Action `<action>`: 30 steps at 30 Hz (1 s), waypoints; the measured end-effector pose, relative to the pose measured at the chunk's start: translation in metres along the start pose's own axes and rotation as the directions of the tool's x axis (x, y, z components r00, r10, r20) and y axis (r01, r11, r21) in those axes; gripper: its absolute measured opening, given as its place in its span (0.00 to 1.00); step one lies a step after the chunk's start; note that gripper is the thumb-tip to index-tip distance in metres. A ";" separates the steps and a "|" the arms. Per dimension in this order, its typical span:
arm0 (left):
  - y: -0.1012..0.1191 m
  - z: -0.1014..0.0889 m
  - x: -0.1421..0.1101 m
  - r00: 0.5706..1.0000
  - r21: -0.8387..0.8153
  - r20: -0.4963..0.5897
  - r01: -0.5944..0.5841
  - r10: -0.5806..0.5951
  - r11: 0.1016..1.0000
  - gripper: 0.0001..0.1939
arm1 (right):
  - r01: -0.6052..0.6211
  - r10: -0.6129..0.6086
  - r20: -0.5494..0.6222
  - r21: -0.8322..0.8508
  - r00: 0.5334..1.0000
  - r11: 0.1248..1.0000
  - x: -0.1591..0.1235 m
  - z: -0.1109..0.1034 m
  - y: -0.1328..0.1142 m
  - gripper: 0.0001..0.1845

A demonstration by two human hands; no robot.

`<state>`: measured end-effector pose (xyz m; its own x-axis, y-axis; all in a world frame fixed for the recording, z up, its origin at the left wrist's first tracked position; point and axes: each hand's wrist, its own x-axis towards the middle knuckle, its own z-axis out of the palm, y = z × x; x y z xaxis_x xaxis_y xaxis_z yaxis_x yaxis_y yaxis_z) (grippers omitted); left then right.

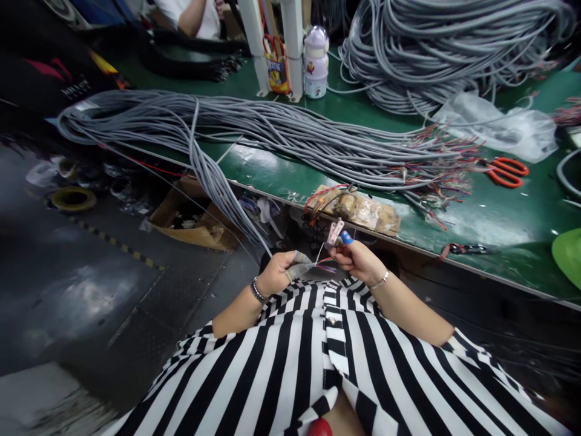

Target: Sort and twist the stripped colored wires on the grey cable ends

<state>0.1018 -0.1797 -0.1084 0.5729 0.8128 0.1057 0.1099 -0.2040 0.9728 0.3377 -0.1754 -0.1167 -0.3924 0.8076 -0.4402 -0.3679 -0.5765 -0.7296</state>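
Note:
My left hand, with grey coverings on its fingers, is closed around the end of a bundle of grey cables. Thin coloured wires fan out from its fingertips towards the right. Close beside them, my right hand is closed on a small tool with pale pink handles; its exact kind is hard to make out. One finger of this hand wears a blue cover. A white strand runs between the two hands, below the table's edge.
A long bundle of grey cables lies across the green table. Orange-handled scissors, a taped wooden block, a bottle and a big cable coil are on it. A cardboard box stands below. Another person's arm shows behind.

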 end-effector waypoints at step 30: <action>-0.005 0.006 0.056 0.997 -0.118 0.054 0.064 -0.058 0.991 0.20 | 0.312 -0.288 -0.178 0.121 0.941 0.942 0.028 0.020 -0.006 0.28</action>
<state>0.1382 -0.1362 -0.1081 0.6085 0.7927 0.0378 0.0497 -0.0856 0.9951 0.3118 -0.1516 -0.1144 -0.1133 0.9482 -0.2967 -0.5712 -0.3065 -0.7614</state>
